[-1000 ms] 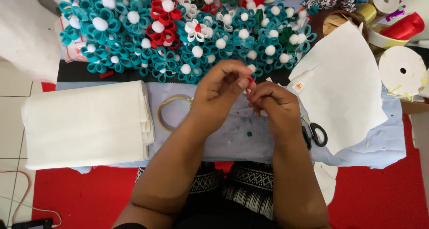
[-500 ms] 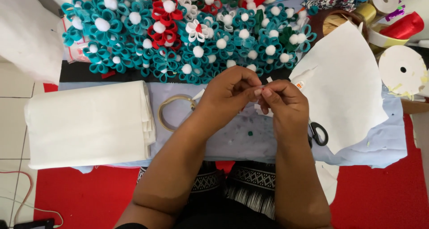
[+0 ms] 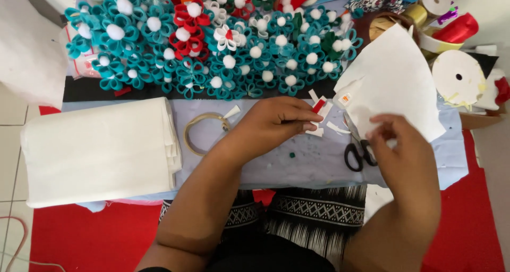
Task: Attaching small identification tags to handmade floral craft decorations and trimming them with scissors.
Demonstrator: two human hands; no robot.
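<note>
Left hand (image 3: 279, 120) fingers pinched, right hand (image 3: 404, 152) curled, apart

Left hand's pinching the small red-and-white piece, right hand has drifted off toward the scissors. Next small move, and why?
Probably bring the right hand back to the left hand. The left pinches the small red-and-white piece alone, while the right hovers apart above the scissors, beside the white paper sheet, with nothing clearly in it.
</note>
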